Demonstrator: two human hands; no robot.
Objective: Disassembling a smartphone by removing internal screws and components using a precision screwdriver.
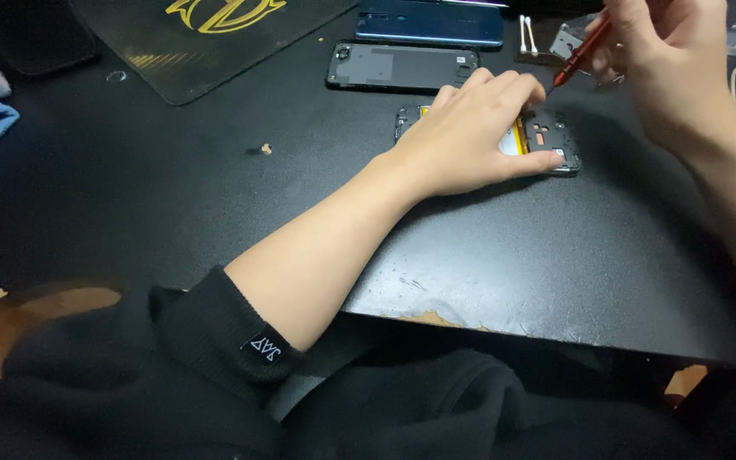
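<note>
A left hand (470, 128) lies flat on an opened phone (547, 140) at the black table's (215, 196) far side, fingers spread, pinning it. The right hand (666, 60) pinches a red screwdriver (579, 55) over it. A slip of the tip could gouge exposed parts.

Light: dim room, dark scene overall.
Source: seems to come from above and the far side.
Glare: soft sheen on the black counter (555, 281) near its front edge.
Shadows: faint, under the left hand (470, 136).
Focus: mild softness; right hand (666, 60) slightly blurred.
</note>
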